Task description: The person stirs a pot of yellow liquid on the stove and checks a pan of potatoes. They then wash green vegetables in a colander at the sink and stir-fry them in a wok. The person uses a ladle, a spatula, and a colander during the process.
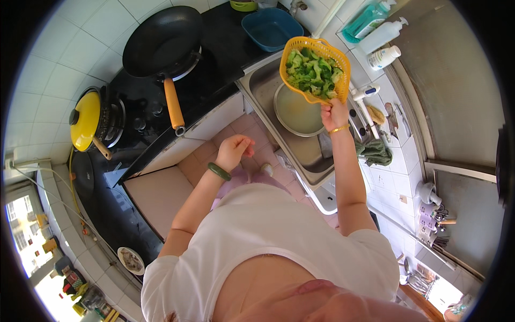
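Note:
My right hand [334, 114] grips the handle end of a yellow plastic colander basket [345, 66], which holds cut broccoli [312, 72]. The basket is above the stainless steel sink [261, 90], partly hiding a round metal basin [299, 110] of cloudy water that sits in the sink. My left hand [235, 152], with a green bangle on its wrist, hangs in front of my body with its fingers curled in. Nothing shows in it. The nearest thing to it is the wooden handle of a black frying pan [163, 44] on the stove.
A yellow-lidded pot [86, 120] stands on another burner. Behind the sink sits a blue plastic basin [273, 30]. Soap bottles [368, 22] line the tiled ledge near the faucet [366, 91]. A dark green cloth [374, 153] hangs beside the sink. A plate of food [131, 261] rests on the counter.

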